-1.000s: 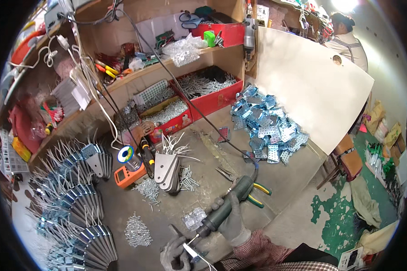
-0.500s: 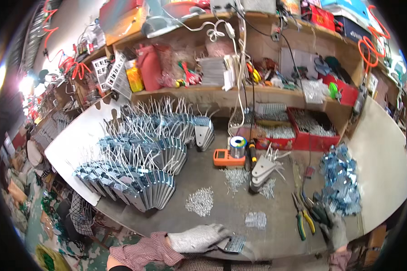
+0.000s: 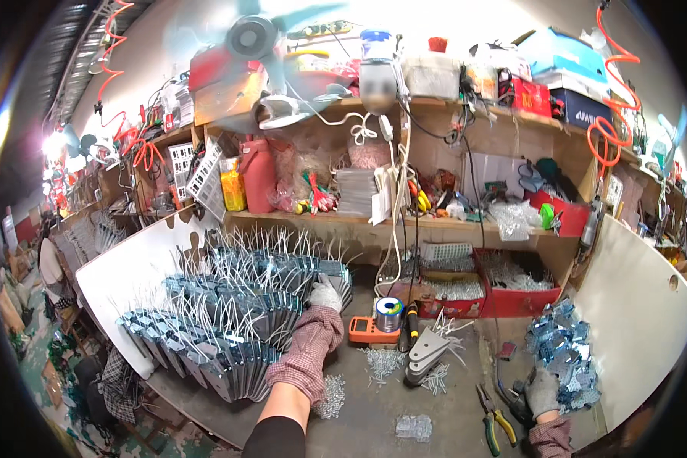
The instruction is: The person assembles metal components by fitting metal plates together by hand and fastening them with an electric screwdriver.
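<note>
My left hand (image 3: pixel 326 296), in a pale grey glove, reaches to the end of the back row of grey metal housings (image 3: pixel 278 269) with white wires. Its fingers look curled against the end housing, partly hidden. At the right, my gloved right hand (image 3: pixel 543 391) rests by a heap of bluish metal brackets (image 3: pixel 563 347), beside a black corded tool (image 3: pixel 517 404). Its fingers are bent inward; what they hold, if anything, is hidden. Pliers (image 3: pixel 495 418) with green and yellow handles lie left of that hand.
Loose screws (image 3: pixel 330 397) and small clear pieces (image 3: pixel 414 428) lie on the table. Farther back are an orange meter (image 3: pixel 373 330), a solder spool (image 3: pixel 388 314), a few housings (image 3: pixel 429 353) and red bins (image 3: pixel 517 299). A fan (image 3: pixel 253 38) hangs above the shelf.
My left hand has left a flat metal piece at the table's front edge and reached forward to the back row. The right hand stays by the bracket heap. The view has tilted upward.
</note>
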`<state>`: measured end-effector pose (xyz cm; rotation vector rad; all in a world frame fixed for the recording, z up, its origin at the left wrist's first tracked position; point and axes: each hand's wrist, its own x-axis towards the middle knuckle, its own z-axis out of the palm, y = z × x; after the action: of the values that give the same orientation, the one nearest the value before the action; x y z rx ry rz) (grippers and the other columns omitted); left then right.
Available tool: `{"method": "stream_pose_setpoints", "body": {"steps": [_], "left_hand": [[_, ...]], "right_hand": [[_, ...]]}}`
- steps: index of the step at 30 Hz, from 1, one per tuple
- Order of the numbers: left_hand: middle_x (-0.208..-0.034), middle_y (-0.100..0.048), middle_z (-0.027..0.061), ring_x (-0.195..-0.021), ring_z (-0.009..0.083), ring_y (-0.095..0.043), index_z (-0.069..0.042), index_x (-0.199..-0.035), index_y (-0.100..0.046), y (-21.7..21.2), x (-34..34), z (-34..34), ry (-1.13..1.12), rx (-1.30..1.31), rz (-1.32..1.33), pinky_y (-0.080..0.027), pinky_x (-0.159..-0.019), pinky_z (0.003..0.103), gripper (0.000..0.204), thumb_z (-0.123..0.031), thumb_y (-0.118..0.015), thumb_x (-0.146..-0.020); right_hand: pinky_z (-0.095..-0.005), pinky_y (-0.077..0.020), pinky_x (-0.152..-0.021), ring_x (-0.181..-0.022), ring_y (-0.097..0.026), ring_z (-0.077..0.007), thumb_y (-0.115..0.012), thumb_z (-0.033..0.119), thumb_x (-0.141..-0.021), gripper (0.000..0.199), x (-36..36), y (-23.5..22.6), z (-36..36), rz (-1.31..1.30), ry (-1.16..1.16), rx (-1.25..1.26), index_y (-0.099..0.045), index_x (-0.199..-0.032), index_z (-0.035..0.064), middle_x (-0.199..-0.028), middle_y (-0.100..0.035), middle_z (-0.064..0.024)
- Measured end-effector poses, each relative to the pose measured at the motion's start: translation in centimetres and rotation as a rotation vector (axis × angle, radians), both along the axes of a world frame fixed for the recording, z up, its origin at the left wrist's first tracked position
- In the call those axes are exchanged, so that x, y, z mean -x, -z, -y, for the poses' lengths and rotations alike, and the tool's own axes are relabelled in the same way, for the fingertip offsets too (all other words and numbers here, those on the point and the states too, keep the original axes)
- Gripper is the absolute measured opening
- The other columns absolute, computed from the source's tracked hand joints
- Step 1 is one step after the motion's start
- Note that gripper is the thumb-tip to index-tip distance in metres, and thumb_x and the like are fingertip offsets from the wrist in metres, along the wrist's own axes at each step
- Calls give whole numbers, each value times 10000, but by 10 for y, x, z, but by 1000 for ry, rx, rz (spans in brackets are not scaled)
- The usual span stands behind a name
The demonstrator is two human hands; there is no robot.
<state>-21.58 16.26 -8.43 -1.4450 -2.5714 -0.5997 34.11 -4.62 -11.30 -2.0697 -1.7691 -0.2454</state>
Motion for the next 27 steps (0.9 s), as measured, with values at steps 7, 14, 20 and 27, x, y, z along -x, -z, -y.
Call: {"method": "stream_pose_setpoints", "body": {"steps": [7, 14, 20, 27], "left_hand": [[-986, -628, 179, -890, 349, -643, -75, -1023, -652, -63, -29, 59, 405, -446, -428, -518, -752, 476, 223, -217, -644, -851], [-911, -648, 172, -878, 335, -657, -29, -1033, -604, -65, -213, 125, 878, -118, -339, -525, -770, 448, 514, -479, -714, -810], [-970, -631, 233, -880, 362, -658, -7, -1035, -565, -55, -217, 123, 912, -188, -221, -528, -755, 464, 551, -475, -741, -804], [-1281, -500, 263, -1051, 414, -623, -18, -1345, -420, -41, -181, 263, 1464, 232, 193, -549, -849, 459, 723, -396, -745, -822]], "right_hand": [[-393, -509, -804, -880, -644, -336, -650, 115, -898, 237, -2, -54, 25, -388, -234, -316, -618, -1113, 22, -1000, -660, -181], [-410, -525, -782, -889, -657, -356, -673, 144, -886, 195, 93, -32, 53, -231, -620, -63, -661, -1040, 25, -940, -675, -172], [-415, -513, -850, -967, -641, -358, -675, 185, -881, 223, 90, -26, 56, -310, -513, 12, -667, -1050, 40, -1032, -669, -163], [-319, -495, -801, -852, -635, -230, -623, 35, -903, 127, 65, -34, 41, -352, -392, -421, -640, -1027, 14, -931, -633, -119]]}}
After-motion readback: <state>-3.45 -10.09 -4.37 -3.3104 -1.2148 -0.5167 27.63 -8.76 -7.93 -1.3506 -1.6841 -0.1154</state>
